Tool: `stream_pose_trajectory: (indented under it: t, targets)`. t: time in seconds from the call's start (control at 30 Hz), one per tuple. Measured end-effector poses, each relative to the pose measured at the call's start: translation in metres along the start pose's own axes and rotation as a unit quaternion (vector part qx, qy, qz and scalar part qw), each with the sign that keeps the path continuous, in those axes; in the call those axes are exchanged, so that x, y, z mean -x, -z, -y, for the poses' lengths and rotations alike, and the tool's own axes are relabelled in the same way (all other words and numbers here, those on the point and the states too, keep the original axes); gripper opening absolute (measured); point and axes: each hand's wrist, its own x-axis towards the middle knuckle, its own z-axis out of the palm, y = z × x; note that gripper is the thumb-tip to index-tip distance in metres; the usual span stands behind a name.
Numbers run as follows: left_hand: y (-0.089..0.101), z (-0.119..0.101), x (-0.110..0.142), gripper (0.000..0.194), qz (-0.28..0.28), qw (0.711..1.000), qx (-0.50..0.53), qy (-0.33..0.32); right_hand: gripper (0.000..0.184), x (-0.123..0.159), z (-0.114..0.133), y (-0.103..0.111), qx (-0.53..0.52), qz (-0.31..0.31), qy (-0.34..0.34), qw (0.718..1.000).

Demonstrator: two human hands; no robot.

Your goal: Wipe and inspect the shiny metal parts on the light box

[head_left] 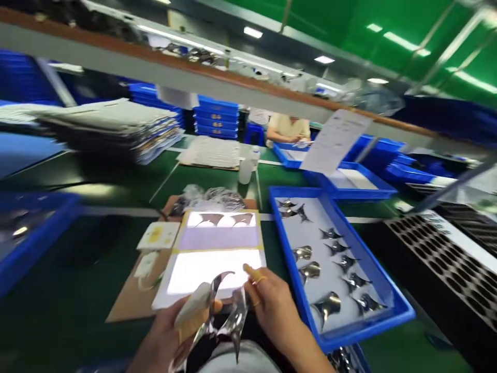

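Observation:
A curved, mirror-bright metal piece with pointed tips (235, 321) is held low in front of me, over the near edge of a glowing light panel (212, 269). My left hand (165, 329) grips its left side; a whitish covering and yellow finger cots show on the fingers. On the right, my right hand (277, 305), also in yellow finger cots, pinches the piece's edge between thumb and fingers. Two winged dark shapes (209, 220) show on the lit upper strip of the panel. Motion blurs the hands a little.
Right of the panel, a blue tray (341, 331) holds several similar shiny pieces. Beyond it stands a black rack with round holes (446, 269). Another blue tray (42, 233) lies left. Behind are plastic bags (212, 199), a bottle (245, 171), stacked sheets (112, 124) and a seated person (287, 127).

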Motion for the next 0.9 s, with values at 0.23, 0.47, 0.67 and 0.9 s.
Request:
stream_pose_trajectory:
  t: [0.23, 0.47, 0.67, 0.9]
  targets:
    - [0.02, -0.02, -0.007, 0.044, -0.091, 0.993, 0.07, 0.027, 0.037, 0.004, -0.018, -0.014, -0.14, 0.001, -0.299, 0.944]
    - [0.034, -0.038, -0.013, 0.046, -0.154, 0.988, -0.003, -0.001, 0.05, -0.011, -0.026, -0.027, -0.314, 0.049, -0.419, 0.851]
    - [0.039, -0.016, -0.009, 0.05, -0.156, 0.987, -0.025, 0.009, 0.041, -0.018, -0.037, -0.026, -0.37, 0.051, -0.418, 0.828]
    - [0.032, -0.016, -0.003, 0.041, -0.121, 0.992, -0.006, -0.026, 0.043, -0.002, -0.043, -0.021, -0.407, 0.045, -0.432, 0.804]
